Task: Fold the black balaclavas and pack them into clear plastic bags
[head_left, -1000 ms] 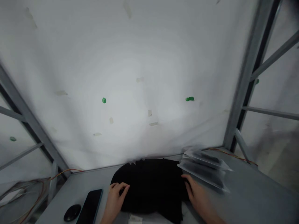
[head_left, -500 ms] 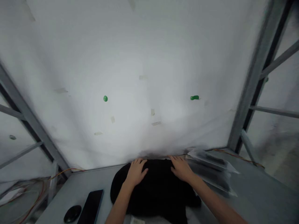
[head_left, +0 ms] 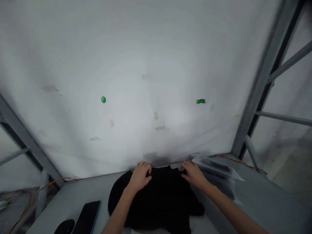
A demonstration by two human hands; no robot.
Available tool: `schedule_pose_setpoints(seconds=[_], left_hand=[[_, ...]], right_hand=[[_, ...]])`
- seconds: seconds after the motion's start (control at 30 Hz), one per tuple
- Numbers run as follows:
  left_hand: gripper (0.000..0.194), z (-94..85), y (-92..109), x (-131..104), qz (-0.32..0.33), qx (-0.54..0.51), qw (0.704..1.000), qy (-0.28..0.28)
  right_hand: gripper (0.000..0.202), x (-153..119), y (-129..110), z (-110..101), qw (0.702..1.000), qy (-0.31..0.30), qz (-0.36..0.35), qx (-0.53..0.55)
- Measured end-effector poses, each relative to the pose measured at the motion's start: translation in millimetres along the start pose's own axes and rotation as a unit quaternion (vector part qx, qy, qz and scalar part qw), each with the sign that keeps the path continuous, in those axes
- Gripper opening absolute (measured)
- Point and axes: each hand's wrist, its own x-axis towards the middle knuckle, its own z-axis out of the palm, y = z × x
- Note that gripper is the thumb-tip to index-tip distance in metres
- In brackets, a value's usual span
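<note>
A black cloth point(head_left: 163, 198) lies spread on the grey table, its far edge near the white wall sheet. My left hand point(head_left: 140, 175) is at its far left part, fingers curled and closed on the fabric. At the far right corner, my right hand point(head_left: 192, 173) has its fingers bent around the cloth's edge. Something pale shows under the near edge of the cloth.
A dark phone point(head_left: 87, 217) and a black mouse point(head_left: 64, 227) lie on the table point(head_left: 80, 191) at the left. Clear plastic packets with dark contents point(head_left: 219, 172) lie right of the cloth. Metal frame posts point(head_left: 262, 84) stand at both sides.
Both hands have curled their fingers, which lay flatter on the cloth before. The cloth's far edge is now bunched near the right hand. The whole view has shifted slightly.
</note>
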Motion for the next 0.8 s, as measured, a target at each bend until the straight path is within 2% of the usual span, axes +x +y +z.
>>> schedule_pose_setpoints(seconds=[0.1,0.27,0.33,0.43,0.53,0.63,0.73,0.8], left_hand=[[0.017,-9.2,13,-21,0.041,0.012,0.999,-0.013],[0.024,-5.8,21,-54,0.073,0.075,0.993,-0.059],[0.033,-4.0,21,-63,0.057,0.082,0.993,-0.056],[0.040,-4.6,21,-72,0.032,0.032,0.999,-0.028],[0.028,-7.0,23,-78,0.029,-0.010,0.999,-0.020],[0.022,-8.0,27,-83,0.030,-0.021,0.999,-0.022],[0.013,-5.7,29,-88,0.017,-0.036,0.999,-0.018],[0.017,-2.2,26,-92,0.000,-0.048,0.999,-0.002]], right_hand=[[0.017,-21,-6,-2,0.998,0.037,-0.058,-0.002],[0.023,-45,-19,5,0.983,0.090,-0.147,-0.060],[0.022,-45,-23,6,0.982,0.094,-0.153,-0.066],[0.021,-44,-23,6,0.984,0.077,-0.153,-0.046],[0.026,-49,-16,7,0.986,0.057,-0.156,-0.020],[0.030,-58,-10,5,0.985,0.073,-0.156,-0.009],[0.023,-67,-15,1,0.983,0.103,-0.150,-0.006],[0.020,-72,-23,0,0.982,0.118,-0.150,0.002]])
